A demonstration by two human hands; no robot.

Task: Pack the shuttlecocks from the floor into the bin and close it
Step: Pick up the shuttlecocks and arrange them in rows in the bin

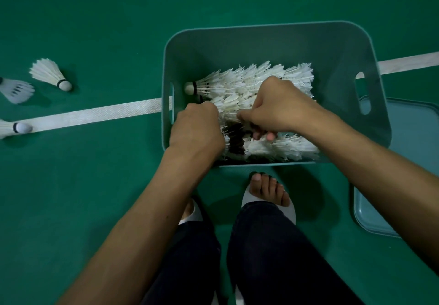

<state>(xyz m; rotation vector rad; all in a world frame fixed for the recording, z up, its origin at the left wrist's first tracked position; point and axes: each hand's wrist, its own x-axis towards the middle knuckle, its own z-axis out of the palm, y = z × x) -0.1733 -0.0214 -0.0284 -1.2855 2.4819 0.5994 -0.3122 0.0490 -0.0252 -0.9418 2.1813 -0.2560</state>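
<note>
A teal plastic bin [332, 43] stands open on the green floor, holding several rows of white feather shuttlecocks [256, 76] laid on their sides. Both my hands are inside it. My left hand [198, 126] is near the bin's left wall, its fingers curled down among the shuttlecocks and hidden. My right hand [275, 105] is at the middle, fingers curled round shuttlecocks in the near row. Three loose shuttlecocks lie on the floor at far left: one upper [51, 74], one [15, 90] at the edge, one [14, 127] on the white line.
The bin's teal lid [392, 162] lies flat on the floor to the right, partly under the bin's right side. A white court line [95, 114] runs across the floor behind the bin. My feet in white sandals [268, 193] stand just before the bin.
</note>
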